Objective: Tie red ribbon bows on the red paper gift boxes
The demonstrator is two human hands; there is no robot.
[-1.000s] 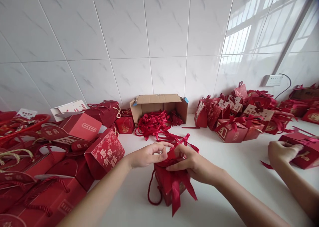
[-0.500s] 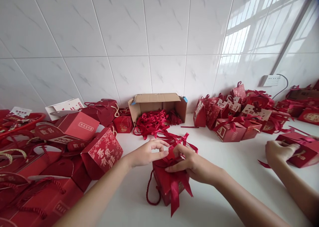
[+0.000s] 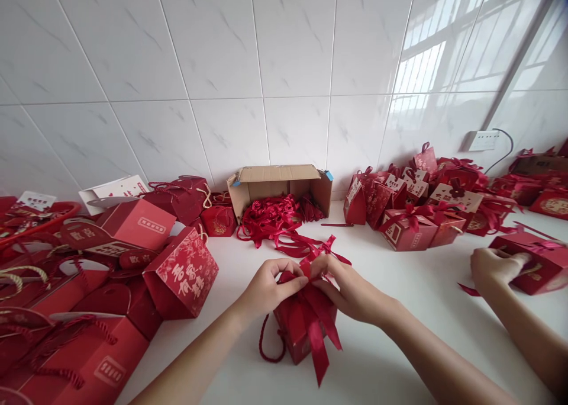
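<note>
A red gift box [image 3: 293, 336] stands on the white table in front of me, its rope handle [image 3: 262, 341] looping out on the left side. Red satin ribbon [image 3: 318, 340] lies across its top, with two tails hanging down the near face. At the top left of the box, my left hand [image 3: 276, 286] pinches the ribbon between thumb and fingers. My right hand [image 3: 344, 286] grips the ribbon from the other side, close to the left fingertips. The knot or loop between them is partly hidden by the fingers.
An open cardboard carton [image 3: 280, 174] holding a heap of red ribbons [image 3: 270, 218] stands against the tiled wall. Red boxes [image 3: 181, 275] crowd the left; ribboned boxes [image 3: 410, 230] stand right. A co-worker's hand [image 3: 497, 269] holds another red box [image 3: 544, 269] at far right.
My left hand has come down and right, closing on the ribbon. The right hand has shifted slightly, its thumb drawn up toward the knot; the ribbon tails have swung right.
</note>
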